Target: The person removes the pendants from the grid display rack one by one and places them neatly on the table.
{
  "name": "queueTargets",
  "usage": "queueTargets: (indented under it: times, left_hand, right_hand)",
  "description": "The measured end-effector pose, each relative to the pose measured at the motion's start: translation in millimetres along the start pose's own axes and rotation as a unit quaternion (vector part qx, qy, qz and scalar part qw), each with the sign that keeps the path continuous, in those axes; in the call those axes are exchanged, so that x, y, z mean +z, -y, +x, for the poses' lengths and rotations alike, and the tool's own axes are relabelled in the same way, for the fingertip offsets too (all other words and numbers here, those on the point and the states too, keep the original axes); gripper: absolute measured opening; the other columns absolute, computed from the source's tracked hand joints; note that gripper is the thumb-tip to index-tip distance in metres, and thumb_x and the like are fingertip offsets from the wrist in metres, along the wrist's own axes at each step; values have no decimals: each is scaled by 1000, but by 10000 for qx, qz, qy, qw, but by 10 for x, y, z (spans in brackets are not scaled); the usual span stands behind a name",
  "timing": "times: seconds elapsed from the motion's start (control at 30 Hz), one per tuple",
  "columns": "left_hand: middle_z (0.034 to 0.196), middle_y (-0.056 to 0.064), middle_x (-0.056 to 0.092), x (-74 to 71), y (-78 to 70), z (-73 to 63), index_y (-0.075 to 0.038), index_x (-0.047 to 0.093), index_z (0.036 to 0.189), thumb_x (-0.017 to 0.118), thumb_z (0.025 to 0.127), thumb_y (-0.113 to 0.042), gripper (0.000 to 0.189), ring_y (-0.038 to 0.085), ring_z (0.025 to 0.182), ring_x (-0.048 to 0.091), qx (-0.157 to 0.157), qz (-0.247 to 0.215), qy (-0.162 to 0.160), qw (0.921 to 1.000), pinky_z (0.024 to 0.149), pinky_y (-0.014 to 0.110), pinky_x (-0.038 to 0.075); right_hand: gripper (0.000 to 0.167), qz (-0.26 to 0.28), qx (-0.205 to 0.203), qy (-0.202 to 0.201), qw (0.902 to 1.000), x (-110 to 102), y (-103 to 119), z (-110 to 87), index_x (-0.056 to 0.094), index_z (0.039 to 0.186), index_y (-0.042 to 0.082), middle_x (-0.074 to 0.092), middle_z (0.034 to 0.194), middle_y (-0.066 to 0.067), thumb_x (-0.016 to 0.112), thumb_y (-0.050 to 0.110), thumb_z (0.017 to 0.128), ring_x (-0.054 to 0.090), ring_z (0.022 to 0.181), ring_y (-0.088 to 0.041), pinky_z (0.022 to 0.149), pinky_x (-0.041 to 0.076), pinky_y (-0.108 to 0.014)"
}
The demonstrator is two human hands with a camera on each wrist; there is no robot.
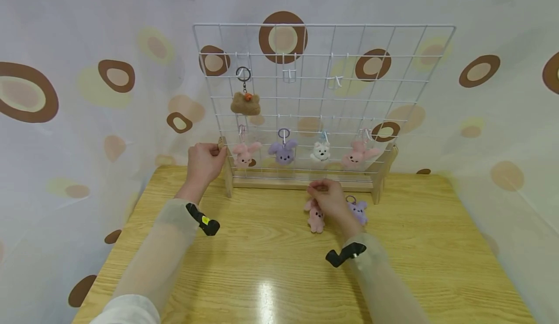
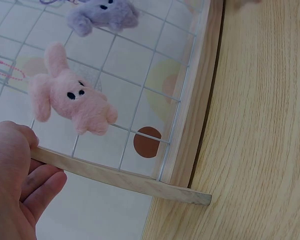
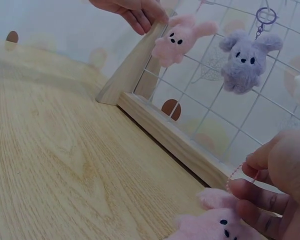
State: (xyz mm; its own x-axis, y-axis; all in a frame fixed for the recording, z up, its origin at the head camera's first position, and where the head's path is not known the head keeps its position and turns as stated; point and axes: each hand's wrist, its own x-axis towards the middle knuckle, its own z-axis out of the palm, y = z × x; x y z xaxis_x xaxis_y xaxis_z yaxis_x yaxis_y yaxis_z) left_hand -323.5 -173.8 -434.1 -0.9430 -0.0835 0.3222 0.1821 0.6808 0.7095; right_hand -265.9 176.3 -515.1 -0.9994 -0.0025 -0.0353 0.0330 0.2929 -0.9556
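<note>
My left hand grips the left wooden upright of a white wire grid rack, thumb on one side and fingers on the other. My right hand pinches the pink bead chain of a pink plush bunny keychain between thumb and fingers. That bunny is at the table in front of the rack's base; whether it touches the wood cannot be told. Just right of my right hand lies a purple plush bunny keychain with a ring, partly hidden by the wrist.
On the lower hooks hang a pink bunny, a purple bunny, a white dog and another pink bunny. A brown plush hangs upper left, beside two bare hooks. The wooden table meets a patterned cloth backdrop.
</note>
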Motion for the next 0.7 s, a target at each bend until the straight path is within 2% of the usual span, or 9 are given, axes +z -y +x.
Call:
queueTargets:
  times: [0.2, 0.43, 0.7]
  left_hand:
    - [86, 15, 78, -1, 1, -1, 0, 83, 98, 69, 103, -24, 29, 26, 74, 75, -17, 2, 6, 10000, 67, 43, 60]
    - [85, 14, 78, -4, 8, -4, 0, 83, 96, 69, 104, -25, 30, 25, 71, 74, -39, 25, -5, 10000, 64, 42, 59]
    - [86, 15, 78, 6, 12, 2, 1, 83, 99, 69, 103, -23, 28, 27, 75, 75, -9, 6, -4, 10000, 67, 43, 60]
  right_hand:
    - [18, 9, -57, -82, 10000, -9, -10, 23, 69, 116, -8, 71, 110, -25, 68, 4, 103, 68, 81, -23, 66, 56, -26]
    - [12, -305, 64, -460, 9985, -46, -62, 18, 73, 107, -5, 73, 102, -20, 72, 2, 98, 66, 71, -19, 61, 55, -26]
    - [15, -301, 186, -566, 9978, -78, -125, 17, 73, 111, -9, 71, 104, -21, 70, -1, 98, 66, 66, -20, 59, 55, -28]
